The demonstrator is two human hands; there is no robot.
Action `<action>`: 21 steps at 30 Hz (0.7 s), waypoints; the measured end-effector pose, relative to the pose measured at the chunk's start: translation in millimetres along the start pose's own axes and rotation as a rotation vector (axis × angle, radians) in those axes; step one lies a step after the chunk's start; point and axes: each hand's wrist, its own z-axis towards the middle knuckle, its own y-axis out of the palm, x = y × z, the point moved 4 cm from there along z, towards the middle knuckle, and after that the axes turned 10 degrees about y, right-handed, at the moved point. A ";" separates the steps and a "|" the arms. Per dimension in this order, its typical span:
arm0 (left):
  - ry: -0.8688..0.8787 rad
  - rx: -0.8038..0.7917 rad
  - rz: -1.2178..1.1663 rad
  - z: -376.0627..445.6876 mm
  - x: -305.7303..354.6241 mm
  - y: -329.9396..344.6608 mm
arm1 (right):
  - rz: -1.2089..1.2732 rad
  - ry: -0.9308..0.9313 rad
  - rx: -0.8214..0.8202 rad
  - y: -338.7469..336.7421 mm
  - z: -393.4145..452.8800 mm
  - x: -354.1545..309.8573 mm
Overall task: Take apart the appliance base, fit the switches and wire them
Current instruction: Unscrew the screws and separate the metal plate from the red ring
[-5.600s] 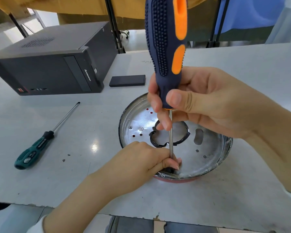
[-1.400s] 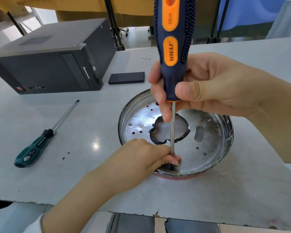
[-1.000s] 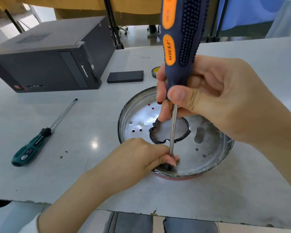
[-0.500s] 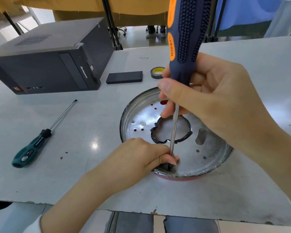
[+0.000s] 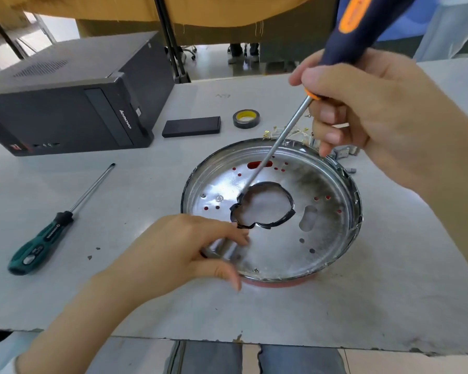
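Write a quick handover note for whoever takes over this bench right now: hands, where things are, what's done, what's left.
Right hand grips the blue and orange screwdriver, tilted, tip near the centre cutout of the metal base plate.
Left hand holds the plate's near rim, thumb outside, fingers inside.
Green screwdriver lies idle to the left; tape roll and small loose parts lie behind the plate.
Done: cannot tell which screws are out.
Left: finish opening the base, fit and wire the switches.

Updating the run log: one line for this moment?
right hand: holds screwdriver, tilted | left hand: grips base rim
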 end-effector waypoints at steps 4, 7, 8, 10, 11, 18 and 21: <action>0.059 -0.023 0.032 -5.3 -7.2 1.1 | 0.019 -0.044 -0.015 -2.1 -4.3 13.0; 0.082 0.020 0.079 -3.6 -13.8 -0.7 | -0.117 -0.057 -0.069 4.8 -5.3 21.2; 0.093 0.035 0.088 -3.5 -15.9 -2.7 | -0.168 -0.043 -0.076 8.0 -6.8 25.6; 0.096 0.061 0.104 -7.8 -24.6 -8.7 | -0.220 -0.009 -0.111 16.2 -5.3 34.3; 0.073 0.068 0.100 -11.8 -30.8 -11.5 | -0.263 0.018 -0.131 21.4 -2.4 38.9; -0.347 0.687 -0.428 -26.1 -51.7 -3.0 | -0.518 -0.003 -0.146 29.7 9.4 66.7; -0.586 0.726 -0.710 -11.2 -53.9 25.1 | -0.516 0.110 -0.139 19.3 12.1 80.2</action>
